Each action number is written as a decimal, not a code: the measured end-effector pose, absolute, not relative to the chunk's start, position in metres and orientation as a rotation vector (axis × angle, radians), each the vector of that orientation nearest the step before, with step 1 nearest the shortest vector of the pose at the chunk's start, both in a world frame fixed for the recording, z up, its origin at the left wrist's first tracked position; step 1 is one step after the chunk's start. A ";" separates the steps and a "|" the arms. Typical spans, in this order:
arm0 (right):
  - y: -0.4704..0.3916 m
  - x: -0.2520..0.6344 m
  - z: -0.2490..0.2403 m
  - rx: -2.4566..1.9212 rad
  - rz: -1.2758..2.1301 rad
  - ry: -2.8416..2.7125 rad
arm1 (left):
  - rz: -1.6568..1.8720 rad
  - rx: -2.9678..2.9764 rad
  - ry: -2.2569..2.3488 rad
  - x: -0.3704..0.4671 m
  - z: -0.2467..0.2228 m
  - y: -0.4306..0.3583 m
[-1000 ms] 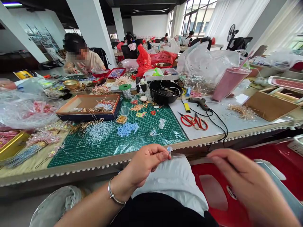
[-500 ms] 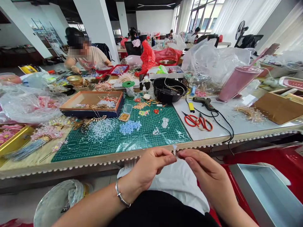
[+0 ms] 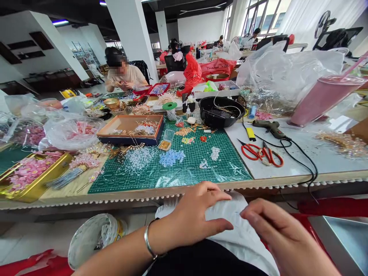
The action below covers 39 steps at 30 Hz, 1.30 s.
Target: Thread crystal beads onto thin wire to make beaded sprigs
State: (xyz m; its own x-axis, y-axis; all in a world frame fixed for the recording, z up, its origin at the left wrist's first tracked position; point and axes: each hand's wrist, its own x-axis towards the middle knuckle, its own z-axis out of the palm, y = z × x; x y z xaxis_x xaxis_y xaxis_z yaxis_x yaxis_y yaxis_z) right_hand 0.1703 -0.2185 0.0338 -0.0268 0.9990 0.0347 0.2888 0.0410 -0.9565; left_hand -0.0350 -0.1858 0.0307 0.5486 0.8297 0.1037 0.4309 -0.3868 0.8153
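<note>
My left hand [image 3: 198, 214] is over my lap, thumb and fingers spread with nothing between them. To its right, my right hand [image 3: 281, 234] has thumb and forefinger pinched together; anything held there is too small or hidden to make out. White cloth [image 3: 230, 214] lies beneath both hands. Just beyond them, a green cutting mat [image 3: 149, 183] carries pale blue flower pieces [image 3: 171, 157], scattered clear beads [image 3: 139, 159] and small clear clusters [image 3: 204, 164]. A small box of gold beads [image 3: 165, 145] sits farther back on it.
Red-handled scissors [image 3: 250, 151], red-handled cutters [image 3: 273, 156] and a corded glue gun [image 3: 270, 128] lie at right. Behind are a black bowl [image 3: 221, 119] and an open box [image 3: 129, 141]. A pink cup [image 3: 324, 99] leans at right. A co-worker [image 3: 126, 76] sits across the table.
Earlier both hands pinched a small piece with clear beads and a bluish tip. My left hand has let go and opened; the right has moved rightward and lower. The view has shifted.
</note>
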 end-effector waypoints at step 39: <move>-0.210 0.158 0.035 -1.280 0.703 -1.481 | 0.685 0.633 0.736 0.003 0.051 -0.167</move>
